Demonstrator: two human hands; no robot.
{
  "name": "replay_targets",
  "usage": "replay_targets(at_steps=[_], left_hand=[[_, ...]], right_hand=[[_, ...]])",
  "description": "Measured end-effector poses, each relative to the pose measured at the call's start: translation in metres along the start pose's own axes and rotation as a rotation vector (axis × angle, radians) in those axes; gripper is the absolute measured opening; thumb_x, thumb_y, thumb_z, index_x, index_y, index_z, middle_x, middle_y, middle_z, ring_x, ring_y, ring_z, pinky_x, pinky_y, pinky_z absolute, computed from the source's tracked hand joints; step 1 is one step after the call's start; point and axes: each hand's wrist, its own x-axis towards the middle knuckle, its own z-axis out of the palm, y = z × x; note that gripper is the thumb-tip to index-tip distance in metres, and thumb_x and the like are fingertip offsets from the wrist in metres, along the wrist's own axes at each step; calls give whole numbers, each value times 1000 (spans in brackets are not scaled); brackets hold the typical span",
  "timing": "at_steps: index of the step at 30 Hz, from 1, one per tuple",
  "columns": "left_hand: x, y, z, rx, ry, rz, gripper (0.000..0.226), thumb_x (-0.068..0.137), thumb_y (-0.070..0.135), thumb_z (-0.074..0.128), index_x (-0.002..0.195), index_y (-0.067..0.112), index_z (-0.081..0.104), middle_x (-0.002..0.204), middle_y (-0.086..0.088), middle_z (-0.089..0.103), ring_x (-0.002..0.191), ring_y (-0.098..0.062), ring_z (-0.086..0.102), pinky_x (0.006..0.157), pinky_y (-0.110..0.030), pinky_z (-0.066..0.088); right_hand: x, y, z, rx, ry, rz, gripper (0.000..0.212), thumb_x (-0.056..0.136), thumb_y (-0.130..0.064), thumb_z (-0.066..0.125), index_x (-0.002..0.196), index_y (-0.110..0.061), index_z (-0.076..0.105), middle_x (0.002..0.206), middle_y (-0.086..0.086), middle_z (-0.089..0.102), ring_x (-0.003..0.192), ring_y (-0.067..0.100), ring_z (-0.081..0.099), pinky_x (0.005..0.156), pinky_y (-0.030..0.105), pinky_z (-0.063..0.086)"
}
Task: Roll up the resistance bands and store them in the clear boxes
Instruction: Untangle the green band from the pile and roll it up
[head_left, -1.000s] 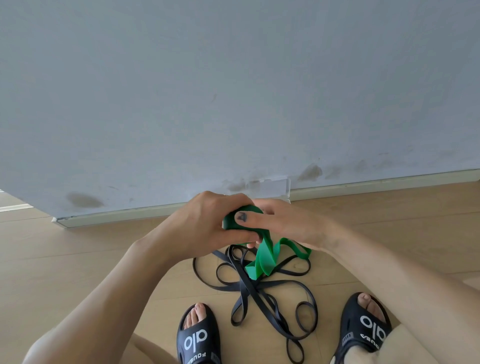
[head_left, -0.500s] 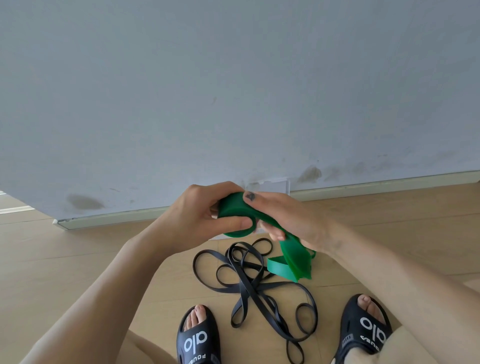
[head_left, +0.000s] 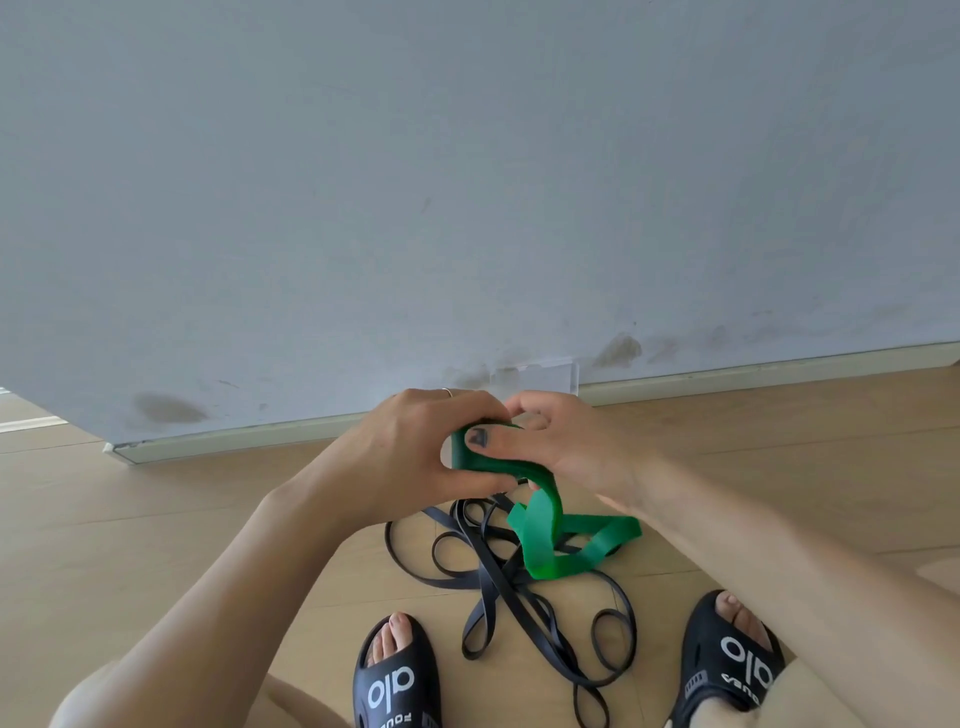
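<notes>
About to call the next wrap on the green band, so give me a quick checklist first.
1. Left hand grips the rolled part of the green band: ok.
2. Right hand thumb presses the roll: ok.
3. Loose green tail fully rolled: not ok, it hangs to the floor.
4. Tail free of the black bands: cannot tell, it lies over them.
5. Clear box by the wall open: cannot tell.

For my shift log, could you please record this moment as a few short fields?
left hand: grips the rolled part of the green band
right hand: thumb presses on the roll
green band tail: hangs loose to the floor
black bands: tangled on the floor, unrolled
clear box: by the wall behind the hands
</notes>
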Motion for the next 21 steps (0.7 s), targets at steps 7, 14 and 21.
replay_targets(at_steps=[7, 14, 21], left_hand=[[1, 3, -4, -116, 8, 35, 30, 86, 43, 80, 110, 28, 69, 90, 7, 72, 83, -19, 68, 73, -38, 56], [-1, 4, -3, -104, -1, 36, 30, 86, 54, 73, 96, 25, 68, 76, 5, 64, 71, -20, 60, 65, -43, 51], [-1, 0, -13, -219, 9, -24, 25, 87, 43, 73, 101, 22, 71, 85, 3, 72, 82, -22, 70, 79, -35, 59]], right_hand=[[-1, -2, 0, -67, -33, -62, 68, 76, -63, 66, 110, -4, 69, 61, -14, 64, 57, 2, 58, 59, 13, 43], [-2, -3, -2, -194, -109, -47, 61, 76, -80, 51, 91, -22, 66, 64, -14, 64, 58, 0, 58, 64, 22, 41], [-1, -13, -10, -172, -15, -114, 58, 78, -67, 65, 113, -21, 70, 90, 12, 77, 72, 9, 68, 66, 17, 50]])
